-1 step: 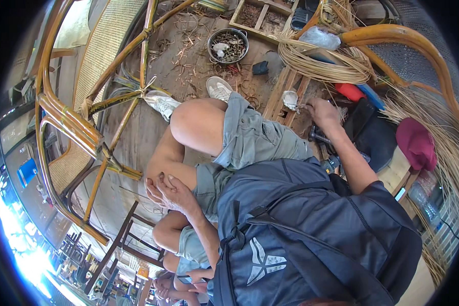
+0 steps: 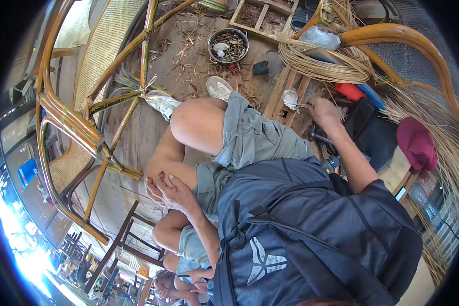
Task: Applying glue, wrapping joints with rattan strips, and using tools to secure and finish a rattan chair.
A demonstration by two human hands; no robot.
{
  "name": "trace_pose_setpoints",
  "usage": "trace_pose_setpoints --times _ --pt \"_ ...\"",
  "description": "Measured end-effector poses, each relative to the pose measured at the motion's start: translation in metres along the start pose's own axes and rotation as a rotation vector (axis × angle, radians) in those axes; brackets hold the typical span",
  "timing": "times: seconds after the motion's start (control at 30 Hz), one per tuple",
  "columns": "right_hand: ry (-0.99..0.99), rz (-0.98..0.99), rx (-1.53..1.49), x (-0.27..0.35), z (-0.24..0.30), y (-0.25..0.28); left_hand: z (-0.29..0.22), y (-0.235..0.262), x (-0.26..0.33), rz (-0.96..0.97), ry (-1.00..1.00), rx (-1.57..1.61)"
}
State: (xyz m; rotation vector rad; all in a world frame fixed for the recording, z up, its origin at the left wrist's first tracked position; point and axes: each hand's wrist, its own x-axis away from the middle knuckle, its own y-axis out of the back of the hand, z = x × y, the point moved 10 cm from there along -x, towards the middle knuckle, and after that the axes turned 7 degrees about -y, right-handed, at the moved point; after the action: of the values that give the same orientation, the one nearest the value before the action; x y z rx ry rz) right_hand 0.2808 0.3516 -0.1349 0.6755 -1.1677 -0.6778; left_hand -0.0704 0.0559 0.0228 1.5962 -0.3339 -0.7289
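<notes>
My left hand (image 2: 171,193) is beside my bare knee, palm partly up, with its fingers loosely curled and apart. Nothing shows in its grasp. Off to the right, my right hand (image 2: 322,112) has its fingers closed on something thin, mostly hidden by the fingers. The thin end points at a small white cup-like container (image 2: 290,98) on a wooden plank (image 2: 276,97). A rattan chair frame (image 2: 69,122) with woven panels lies tipped at the left. White tied strands (image 2: 149,84) hang at one of its joints.
A round metal bowl (image 2: 228,46) of scraps sits ahead. Coiled cane strands (image 2: 336,69), a red object (image 2: 350,92) and a maroon cap (image 2: 416,143) crowd the right side. Cane shavings (image 2: 186,43) litter the floor. Another person's knees (image 2: 169,230) are at lower left.
</notes>
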Motion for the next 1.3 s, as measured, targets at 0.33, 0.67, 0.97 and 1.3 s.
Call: trace_pose_setpoints --times 0.33,0.67,0.97,1.3 --pt "0.068 -0.103 0.154 -0.018 0.005 0.002 -0.196 0.001 -0.033 0.372 -0.511 0.896" --pt "0.165 -0.077 0.158 0.004 0.036 0.016 -0.337 -0.189 0.079 1.560 0.039 1.023" --pt "0.162 0.055 0.098 0.008 0.029 -0.008 -0.333 -0.201 0.085 1.675 0.302 1.179" --pt "-0.076 0.147 -0.571 -0.010 -0.053 -0.054 -0.331 -0.221 0.088 1.648 0.246 1.095"
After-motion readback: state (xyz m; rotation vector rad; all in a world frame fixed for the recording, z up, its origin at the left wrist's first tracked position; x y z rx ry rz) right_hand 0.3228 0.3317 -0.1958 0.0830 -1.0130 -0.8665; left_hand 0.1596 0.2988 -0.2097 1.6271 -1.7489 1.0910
